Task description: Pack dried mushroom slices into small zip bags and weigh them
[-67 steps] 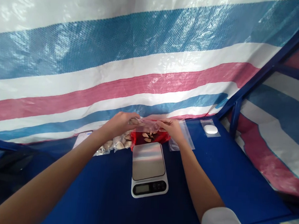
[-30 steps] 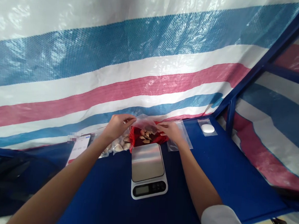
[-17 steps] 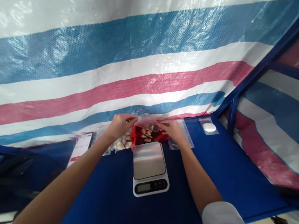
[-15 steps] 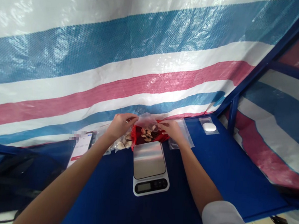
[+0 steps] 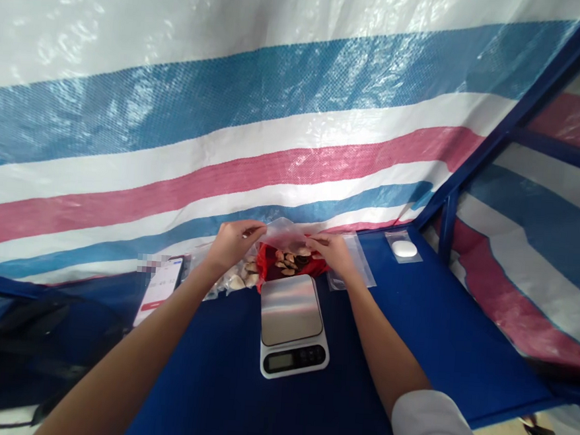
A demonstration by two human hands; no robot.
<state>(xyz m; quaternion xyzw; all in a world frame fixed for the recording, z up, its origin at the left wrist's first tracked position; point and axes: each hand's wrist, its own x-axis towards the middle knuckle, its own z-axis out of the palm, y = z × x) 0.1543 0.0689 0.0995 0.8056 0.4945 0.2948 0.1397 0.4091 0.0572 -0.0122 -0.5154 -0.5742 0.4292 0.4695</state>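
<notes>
Stretched between my hands is a clear plastic bag (image 5: pixel 285 232). My left hand (image 5: pixel 234 243) pinches its left edge, and my right hand (image 5: pixel 331 252) pinches the right one. Just below the bag lies an opened red plastic bag (image 5: pixel 267 263) holding several brown, dried-looking pieces (image 5: pixel 287 262). In front of it stands a white kitchen scale (image 5: pixel 292 360) with a bare metal plate; its display is unreadable. Left of the red bag, clear bags hold pale pieces (image 5: pixel 236 282), partly hidden by my left hand. A flat clear zip bag (image 5: pixel 361 262) lies beside my right wrist.
A phone with a lit screen (image 5: pixel 160 288) lies to the left on the blue table (image 5: pixel 441 334). Near it is a black bag (image 5: pixel 37 352). A white rounded object (image 5: pixel 404 249) rests on a small clear bag at the right. Striped sheeting (image 5: pixel 253 168) rises behind the table.
My view has tilted up slightly. Both hands keep their pinch on the clear bag, and the things on the table stay where they were.
</notes>
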